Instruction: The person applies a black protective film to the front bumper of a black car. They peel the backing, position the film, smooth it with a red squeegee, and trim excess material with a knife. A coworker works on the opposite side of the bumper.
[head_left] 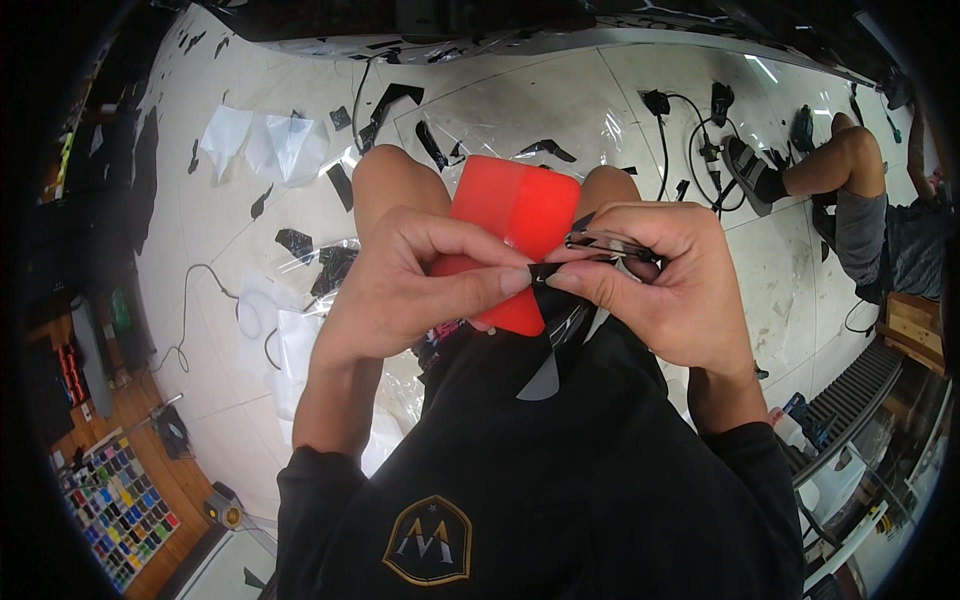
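Observation:
My left hand point(425, 275) is closed in a pinch, thumb and forefinger on a small piece of black film point(543, 272). From the other side my right hand point(665, 285) pinches the same piece, the two thumbs nearly touching. Across the right fingers lies a slim dark tool with shiny metal edges point(610, 245); its exact kind is not clear. A flat red squeegee-like card point(515, 200) is behind and under my left fingers, above my lap; whether they grip it is hidden. Below the pinch hangs a pointed grey strip point(541, 381), its upper end partly hidden.
Black film scraps point(295, 243) and crumpled clear sheeting point(285, 150) litter the pale tiled floor. Cables point(705, 150) lie at the right, near another person's leg point(840, 165). A dark glossy panel point(480, 25) spans the far side. Colour swatches point(120, 510) stand at lower left.

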